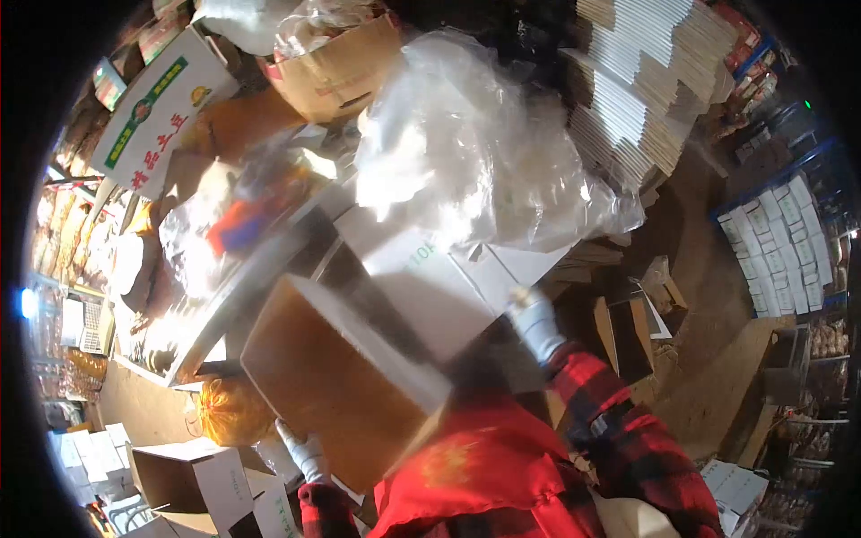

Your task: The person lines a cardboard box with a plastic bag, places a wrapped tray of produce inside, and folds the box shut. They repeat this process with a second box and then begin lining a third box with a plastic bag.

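A cardboard box (336,386) leans at a tilt in front of my body, its brown side facing me, blurred by motion. My left hand (305,455), in a pale glove, is at the lower left edge of this box, with one finger stretched along it. My right hand (535,327), gloved too, looks closed beside the right corner of a white carton (421,291) with green print. Anything within its fingers is too blurred to make out. Crumpled clear plastic sheeting (484,152) lies over the far part of the white carton.
A stack of flattened cardboard (641,90) stands at the far right. An orange mesh bag (224,412) and an open carton (193,480) are at lower left. Open boxes (628,332) sit on the floor right of me. White cartons (776,242) are piled farther right.
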`<control>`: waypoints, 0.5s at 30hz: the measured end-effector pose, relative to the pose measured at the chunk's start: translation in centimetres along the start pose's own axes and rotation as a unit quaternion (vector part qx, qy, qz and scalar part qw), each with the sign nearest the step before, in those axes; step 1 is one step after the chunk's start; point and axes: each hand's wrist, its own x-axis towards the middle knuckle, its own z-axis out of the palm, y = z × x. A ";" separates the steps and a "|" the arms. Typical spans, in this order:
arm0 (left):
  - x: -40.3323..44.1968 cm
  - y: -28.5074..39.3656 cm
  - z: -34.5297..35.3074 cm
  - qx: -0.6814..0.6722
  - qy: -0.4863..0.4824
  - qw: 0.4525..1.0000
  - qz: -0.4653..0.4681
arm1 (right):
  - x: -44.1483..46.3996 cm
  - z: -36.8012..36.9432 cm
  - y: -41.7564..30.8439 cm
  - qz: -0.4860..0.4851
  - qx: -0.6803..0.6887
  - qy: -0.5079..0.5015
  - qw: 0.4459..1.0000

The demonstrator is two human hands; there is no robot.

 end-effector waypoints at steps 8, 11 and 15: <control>-0.6 6.9 3.3 0.439 0.104 0.874 0.178 | 18.1 -4.1 4.7 -0.031 -0.336 0.348 0.875; 0.2 8.8 5.8 0.439 0.090 0.867 0.219 | 20.2 -3.1 4.4 0.097 -0.041 0.136 0.985; -0.3 13.2 11.2 0.337 -0.006 0.893 0.299 | 15.9 -3.4 -2.2 -0.024 0.175 0.192 0.965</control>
